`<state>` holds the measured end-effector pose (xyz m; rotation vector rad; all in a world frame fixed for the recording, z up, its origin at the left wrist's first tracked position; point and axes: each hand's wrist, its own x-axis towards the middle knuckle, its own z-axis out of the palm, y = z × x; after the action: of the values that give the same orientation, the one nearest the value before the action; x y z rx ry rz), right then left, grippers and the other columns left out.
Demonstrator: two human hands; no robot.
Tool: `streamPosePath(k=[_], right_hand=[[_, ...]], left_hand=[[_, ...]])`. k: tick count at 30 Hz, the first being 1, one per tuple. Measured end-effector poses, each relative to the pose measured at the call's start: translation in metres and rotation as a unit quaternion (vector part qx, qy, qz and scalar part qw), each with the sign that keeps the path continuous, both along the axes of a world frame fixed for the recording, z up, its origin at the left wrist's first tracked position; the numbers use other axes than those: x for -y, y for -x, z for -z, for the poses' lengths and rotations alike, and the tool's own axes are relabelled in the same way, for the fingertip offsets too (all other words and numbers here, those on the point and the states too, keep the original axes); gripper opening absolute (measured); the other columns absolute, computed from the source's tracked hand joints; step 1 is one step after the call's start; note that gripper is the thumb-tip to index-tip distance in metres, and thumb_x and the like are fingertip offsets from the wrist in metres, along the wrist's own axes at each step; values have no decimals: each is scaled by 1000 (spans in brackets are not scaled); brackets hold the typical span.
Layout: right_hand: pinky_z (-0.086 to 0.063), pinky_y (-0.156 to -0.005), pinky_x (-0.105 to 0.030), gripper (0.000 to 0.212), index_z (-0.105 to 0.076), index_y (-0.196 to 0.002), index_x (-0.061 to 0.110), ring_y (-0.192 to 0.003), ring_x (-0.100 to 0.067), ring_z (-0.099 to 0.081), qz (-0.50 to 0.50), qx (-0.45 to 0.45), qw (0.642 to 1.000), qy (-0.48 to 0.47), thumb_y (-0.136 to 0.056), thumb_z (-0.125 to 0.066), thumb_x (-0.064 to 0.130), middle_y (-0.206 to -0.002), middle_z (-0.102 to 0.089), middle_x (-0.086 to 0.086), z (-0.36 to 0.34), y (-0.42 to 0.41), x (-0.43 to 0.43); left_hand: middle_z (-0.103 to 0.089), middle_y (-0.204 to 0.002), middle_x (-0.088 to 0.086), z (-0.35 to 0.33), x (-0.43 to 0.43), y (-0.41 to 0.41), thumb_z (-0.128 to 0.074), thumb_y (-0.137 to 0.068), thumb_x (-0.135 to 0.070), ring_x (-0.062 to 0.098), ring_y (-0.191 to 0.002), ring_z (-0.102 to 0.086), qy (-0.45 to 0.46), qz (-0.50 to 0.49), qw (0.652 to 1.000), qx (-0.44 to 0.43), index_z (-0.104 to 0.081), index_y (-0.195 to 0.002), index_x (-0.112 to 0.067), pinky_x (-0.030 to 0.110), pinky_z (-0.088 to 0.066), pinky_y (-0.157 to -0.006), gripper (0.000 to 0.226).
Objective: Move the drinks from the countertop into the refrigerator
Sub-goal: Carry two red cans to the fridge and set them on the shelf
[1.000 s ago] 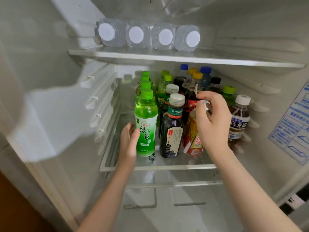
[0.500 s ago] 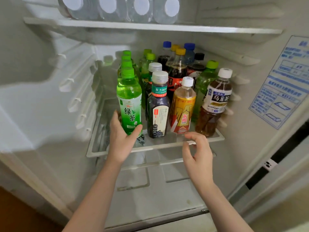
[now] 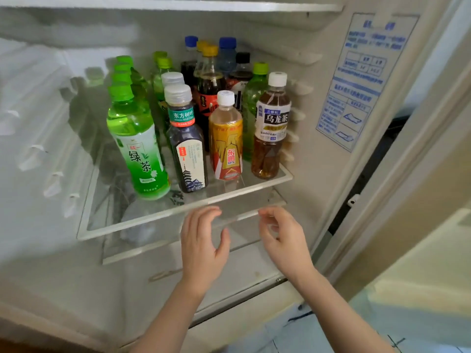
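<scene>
As bottles (image 3: 225, 143) crowd the shelf (image 3: 142, 220) — left hand (image 3: 204, 248), right hand (image 3: 283, 240) below.

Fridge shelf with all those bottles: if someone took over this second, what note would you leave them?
Left hand: empty, fingers relaxed, just below the front rim of the glass shelf.
Right hand: empty, loosely curled, beside it.
Front row, upright on the shelf: green tea bottle, dark tea bottle, yellow-labelled bottle, oolong tea bottle. More bottles stand behind them.
Done: many drinks are shelved.
Left: the countertop is out of view, so check it for remaining drinks. The fridge is open.
</scene>
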<state>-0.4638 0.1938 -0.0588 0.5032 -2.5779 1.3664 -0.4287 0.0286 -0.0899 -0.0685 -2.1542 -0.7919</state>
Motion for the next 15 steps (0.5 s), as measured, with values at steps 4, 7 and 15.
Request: streamPosePath(k=[4,7,15], right_hand=[[-47,-80,-20,23,-62,-111,16,-93,-3,-57,30,49,997,-50,-89,-56,13,-102,-60,10,35,-50,-68],[-44,-81,-20,23,-61,-112,17,-95,-6,-57,100,119,984,-92,-90,-56,14,-101,-58,10,66,-102,-135],[-43,-82,-23,28,-56,-120,21,-98,-12,-59,373,361,847,-119,-93,-52,26,-114,-60,5,144,-315,-311]], left_hand=[[-63,-100,7,28,-48,-8,-51,-80,-21,20,-96,-54,-1,102,988,114,-59,-104,-7,26,-39,-88,29],[-65,-97,9,59,-102,-17,-56,-79,-20,22,-95,-56,21,177,959,221,-64,-98,-3,31,-41,-86,27],[-53,-130,7,131,-273,-97,-58,-93,-22,22,-121,-50,154,358,768,508,-55,-127,-12,29,-37,-95,35]])
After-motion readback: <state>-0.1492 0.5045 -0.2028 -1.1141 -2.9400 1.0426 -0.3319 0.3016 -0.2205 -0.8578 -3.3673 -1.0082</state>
